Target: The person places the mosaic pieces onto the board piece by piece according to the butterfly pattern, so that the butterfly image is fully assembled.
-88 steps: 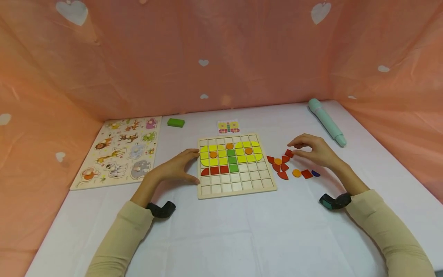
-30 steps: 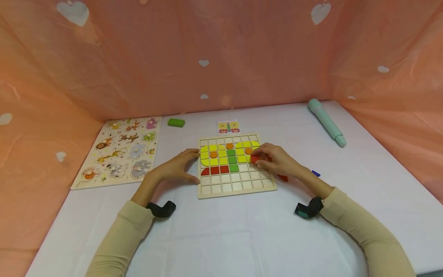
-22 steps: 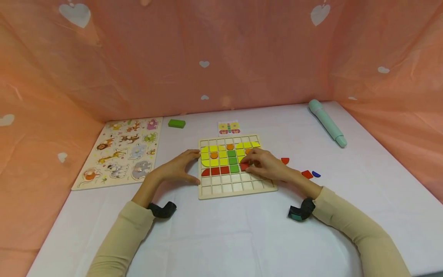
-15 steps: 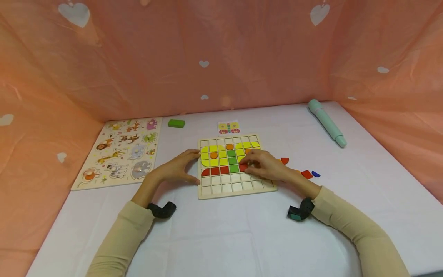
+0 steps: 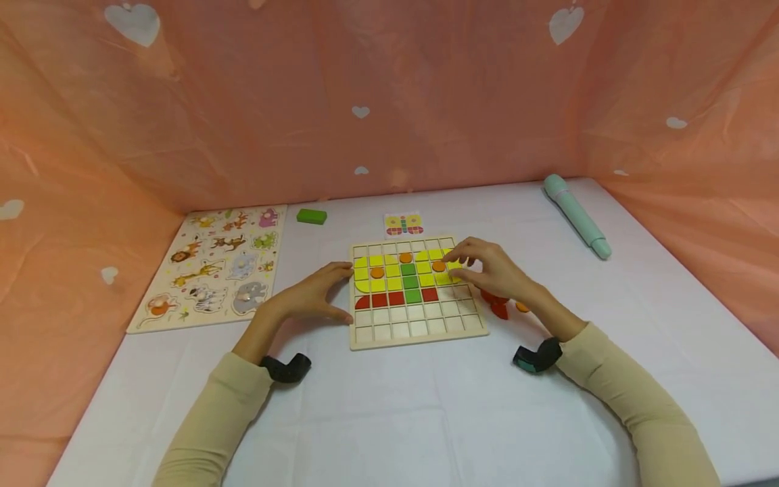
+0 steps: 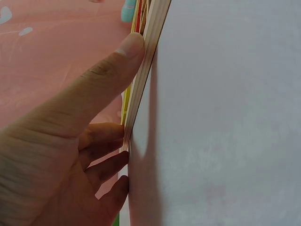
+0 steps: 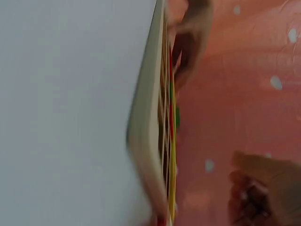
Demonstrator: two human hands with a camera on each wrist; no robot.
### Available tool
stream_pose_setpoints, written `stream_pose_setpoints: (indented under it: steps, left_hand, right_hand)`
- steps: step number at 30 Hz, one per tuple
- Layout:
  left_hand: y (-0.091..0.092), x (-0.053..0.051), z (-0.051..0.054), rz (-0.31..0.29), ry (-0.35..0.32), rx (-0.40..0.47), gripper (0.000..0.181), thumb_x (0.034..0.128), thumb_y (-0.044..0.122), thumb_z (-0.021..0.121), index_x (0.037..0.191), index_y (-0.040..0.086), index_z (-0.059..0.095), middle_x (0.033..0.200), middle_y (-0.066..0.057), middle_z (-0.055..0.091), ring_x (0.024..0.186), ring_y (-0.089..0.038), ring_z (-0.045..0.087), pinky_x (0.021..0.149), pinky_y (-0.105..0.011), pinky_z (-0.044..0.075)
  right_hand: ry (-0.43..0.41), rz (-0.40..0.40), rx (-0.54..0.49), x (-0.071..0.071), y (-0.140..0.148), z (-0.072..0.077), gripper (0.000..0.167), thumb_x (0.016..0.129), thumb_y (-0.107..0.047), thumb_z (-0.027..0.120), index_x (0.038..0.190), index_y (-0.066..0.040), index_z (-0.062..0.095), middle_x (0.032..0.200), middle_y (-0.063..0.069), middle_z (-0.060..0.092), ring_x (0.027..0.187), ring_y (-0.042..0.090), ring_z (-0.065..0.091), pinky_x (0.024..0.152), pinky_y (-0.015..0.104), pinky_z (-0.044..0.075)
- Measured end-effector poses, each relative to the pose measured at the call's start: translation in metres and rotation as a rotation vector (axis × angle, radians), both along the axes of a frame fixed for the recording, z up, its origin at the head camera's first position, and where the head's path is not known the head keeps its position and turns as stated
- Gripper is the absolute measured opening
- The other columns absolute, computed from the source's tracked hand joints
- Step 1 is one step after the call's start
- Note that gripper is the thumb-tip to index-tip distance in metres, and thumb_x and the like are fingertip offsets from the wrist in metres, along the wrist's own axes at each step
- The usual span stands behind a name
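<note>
A wooden grid board lies flat, with yellow, green, red and orange tiles forming part of a butterfly. My left hand rests its thumb and fingertips along the board's left edge; the left wrist view shows the thumb touching the rim. My right hand hovers over the board's right side, its thumb and fingers apart and holding nothing. A single red square tile sits right of the green column. Beside the board, loose red tiles and an orange disc are partly hidden by my right hand and forearm.
Behind the board lies a butterfly pattern card, with a green block to its left. An animal peg puzzle occupies the left side. A mint-green toy microphone lies at the back right. Pink cloth walls the back.
My right hand brought a red square from the loose tiles to the cell right of the green column, let go, and lifted away to the right. My left hand stays at the board's edge.
</note>
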State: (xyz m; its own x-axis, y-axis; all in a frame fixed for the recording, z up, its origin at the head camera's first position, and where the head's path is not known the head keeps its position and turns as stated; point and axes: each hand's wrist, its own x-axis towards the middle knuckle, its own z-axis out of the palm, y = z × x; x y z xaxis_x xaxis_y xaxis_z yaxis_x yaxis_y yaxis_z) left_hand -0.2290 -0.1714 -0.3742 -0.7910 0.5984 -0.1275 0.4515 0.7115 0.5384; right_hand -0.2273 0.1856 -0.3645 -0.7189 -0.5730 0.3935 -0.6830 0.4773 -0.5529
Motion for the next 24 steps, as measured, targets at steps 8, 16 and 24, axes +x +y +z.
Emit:
stream_pose_setpoints:
  steps: [8, 16, 24]
  left_hand:
    - [-0.001, 0.001, 0.002, 0.007, -0.002, -0.007, 0.097, 0.0677, 0.041, 0.081, 0.142, 0.001, 0.034, 0.151, -0.015, 0.025, 0.139, -0.032, 0.02, 0.114, -0.047, 0.019]
    - [-0.001, 0.001, 0.001, 0.004, 0.006, -0.003, 0.096, 0.0678, 0.041, 0.082, 0.142, 0.0, 0.034, 0.151, -0.015, 0.025, 0.139, -0.033, 0.021, 0.114, -0.048, 0.019]
    - [0.0, 0.001, 0.002, -0.005, 0.005, 0.003, 0.097, 0.0679, 0.041, 0.081, 0.142, 0.0, 0.034, 0.15, -0.015, 0.025, 0.139, -0.033, 0.021, 0.114, -0.048, 0.019]
  right_hand:
    - [0.01, -0.124, -0.02, 0.001, 0.055, 0.007, 0.024, 0.081, -0.004, 0.071, 0.105, -0.005, 0.067, 0.1, 0.011, 0.064, 0.085, 0.019, 0.057, 0.078, 0.017, 0.05]
    - [-0.051, -0.125, 0.038, 0.024, 0.085, 0.0, 0.023, 0.082, -0.004, 0.07, 0.104, -0.007, 0.067, 0.101, 0.006, 0.065, 0.088, 0.017, 0.06, 0.082, 0.012, 0.048]
    - [-0.261, -0.034, 0.138, 0.043, 0.115, -0.004, 0.031, 0.079, -0.01, 0.074, 0.108, -0.008, 0.064, 0.106, 0.003, 0.064, 0.096, 0.012, 0.059, 0.086, 0.013, 0.047]
